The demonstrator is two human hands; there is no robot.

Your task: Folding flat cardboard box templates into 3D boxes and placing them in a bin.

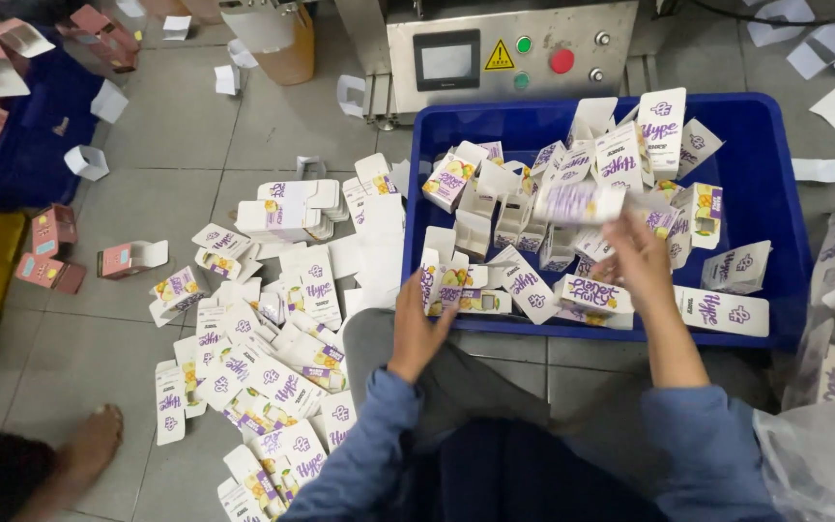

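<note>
1. Grey floor tiles run under everything; a steel machine with a small screen and coloured buttons stands at the far side, and I sit facing it.
2. Just before the machine sits a blue crate, half full of white-and-purple cartons, some folded up, some flat.
3. My right hand is raised over the crate, fingers pinching one carton; the carton is blurred, so I cannot tell how it is folded.
4. My left hand rests at the crate's near rim, fingers loosely curled, touching a flat carton that leans there; I cannot tell whether it grips it.
5. Left of the crate a pile of flat cartons spreads over the tiles, down beside my knee.
6. Pink boxes lie further left, near a dark blue bin; another person's bare foot shows at the lower left.
</note>
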